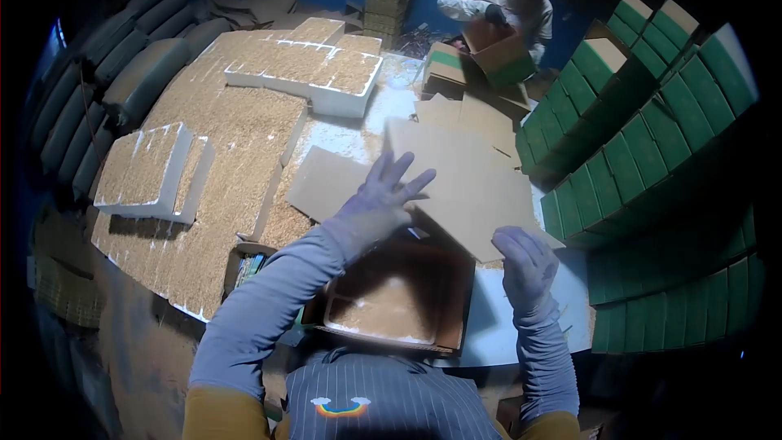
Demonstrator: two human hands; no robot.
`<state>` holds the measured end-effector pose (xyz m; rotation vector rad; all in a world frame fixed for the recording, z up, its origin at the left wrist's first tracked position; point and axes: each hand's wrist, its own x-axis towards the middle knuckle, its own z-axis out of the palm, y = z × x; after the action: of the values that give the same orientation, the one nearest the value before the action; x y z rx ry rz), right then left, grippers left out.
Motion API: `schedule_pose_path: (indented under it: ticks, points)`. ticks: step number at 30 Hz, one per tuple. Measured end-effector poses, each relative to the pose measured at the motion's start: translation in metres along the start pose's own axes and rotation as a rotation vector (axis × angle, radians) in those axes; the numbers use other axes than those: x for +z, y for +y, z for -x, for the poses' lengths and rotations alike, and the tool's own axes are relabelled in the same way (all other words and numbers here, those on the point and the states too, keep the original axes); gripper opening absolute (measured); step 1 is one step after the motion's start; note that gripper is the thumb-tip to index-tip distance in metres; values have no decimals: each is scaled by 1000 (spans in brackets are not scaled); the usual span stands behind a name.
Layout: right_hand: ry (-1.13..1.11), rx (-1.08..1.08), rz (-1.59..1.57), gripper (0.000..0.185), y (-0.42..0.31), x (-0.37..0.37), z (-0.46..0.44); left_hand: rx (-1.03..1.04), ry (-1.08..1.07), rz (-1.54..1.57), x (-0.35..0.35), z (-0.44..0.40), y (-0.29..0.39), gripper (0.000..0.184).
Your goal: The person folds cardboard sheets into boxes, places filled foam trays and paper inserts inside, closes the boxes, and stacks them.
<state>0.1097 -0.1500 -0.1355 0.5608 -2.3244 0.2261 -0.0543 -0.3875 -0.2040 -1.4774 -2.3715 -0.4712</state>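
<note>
Past the open carton (391, 310), left hand (376, 198) splays; right hand (527, 262) holds a cardboard sheet (476, 187) near green boxes (627, 171).

I see my big, flat brown card (481, 187) at the far side of my open, upright brown box (458, 297) with tan stuff (387, 322) inside.

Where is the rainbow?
In the head view, the rainbow sits low, left of the middle, on the striped cloth, just below the open box.
</note>
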Motion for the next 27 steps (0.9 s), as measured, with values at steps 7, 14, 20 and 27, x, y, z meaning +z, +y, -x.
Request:
schedule_pose_path:
  ticks: [7,14,20,27]
  points:
    - [659,529,-348,27,22,-72,49,-111,-57,-110,57,4,-78,22]
    - [35,148,317,43,-30,-28,28,-153,227,-130,-16,64,3,17]
    - [-679,69,-111,34,-108,57,28,-346,-330,-17,-18,145,55,46]
    - [-1352,-62,-466,27,-152,141,23,-387,-126,282,-56,117,64,24]
